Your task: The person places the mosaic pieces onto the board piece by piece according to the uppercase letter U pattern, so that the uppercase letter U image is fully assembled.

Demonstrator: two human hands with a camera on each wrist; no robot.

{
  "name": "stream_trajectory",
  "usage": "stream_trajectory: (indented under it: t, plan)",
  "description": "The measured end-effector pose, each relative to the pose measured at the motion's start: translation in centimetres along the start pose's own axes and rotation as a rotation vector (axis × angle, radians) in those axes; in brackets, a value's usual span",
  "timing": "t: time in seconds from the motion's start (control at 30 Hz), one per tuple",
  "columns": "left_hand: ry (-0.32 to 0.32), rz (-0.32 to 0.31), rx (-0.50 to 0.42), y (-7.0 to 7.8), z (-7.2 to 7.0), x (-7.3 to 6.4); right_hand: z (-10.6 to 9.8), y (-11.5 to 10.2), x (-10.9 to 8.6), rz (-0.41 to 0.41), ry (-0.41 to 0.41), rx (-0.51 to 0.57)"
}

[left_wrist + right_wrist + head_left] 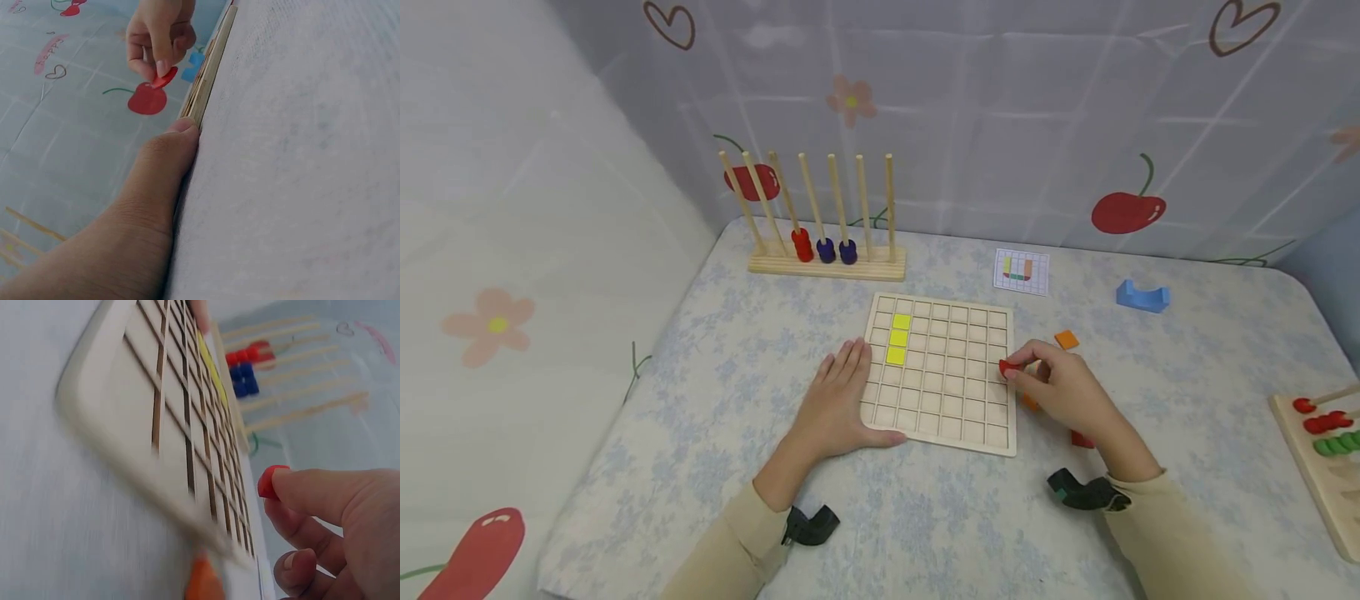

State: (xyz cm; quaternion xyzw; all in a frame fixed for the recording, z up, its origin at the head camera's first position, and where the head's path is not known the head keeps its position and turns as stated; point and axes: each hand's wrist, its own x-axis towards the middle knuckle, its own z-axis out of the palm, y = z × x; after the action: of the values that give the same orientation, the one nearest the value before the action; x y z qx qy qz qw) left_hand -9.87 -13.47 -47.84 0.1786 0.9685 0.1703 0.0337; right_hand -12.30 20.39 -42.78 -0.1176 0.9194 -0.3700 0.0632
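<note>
a: hands first?
b: left hand (835, 408) at centre, fingers straight, thumb spread, against the left and lower edges of the grid board (955, 386). right hand (1063, 383) pinches a red piece (1006, 367), right of centre, by the board's right edge.
a: shape of the piece?
b: one side looks rounded in the right wrist view; thumb covers the rest. cannot tell if it touches the board.
a: what else is obscured?
b: an orange piece (1030, 403), partly behind the right hand; a second red piece (1082, 439), partly under that wrist.
a: cut off?
b: bead frame (1311, 483), lower right. in the left wrist view the left fingers are out of sight, only thumb and wrist side showing.
a: the card (1022, 272), upper right of centre?
b: coloured pattern, details too small.
</note>
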Motion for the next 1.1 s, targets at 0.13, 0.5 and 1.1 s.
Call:
stream_trajectory:
  t: [0.13, 0.5, 1.1]
  plan:
    - [-0.008, -0.007, 0.004, 0.0, 0.0, 0.0, 2.0, -2.1, 1.3, -0.017, -0.026, 0.046]
    - [-0.028, -0.026, 0.013, 0.1, 0.1, 0.0, 7.3, -6.2, 3.8, -0.032, -0.083, 0.131]
    - [-0.021, -0.013, 0.014, 0.1, -0.1, 0.0, 10.8, -8.5, 5.1, -0.096, -0.036, 0.027]
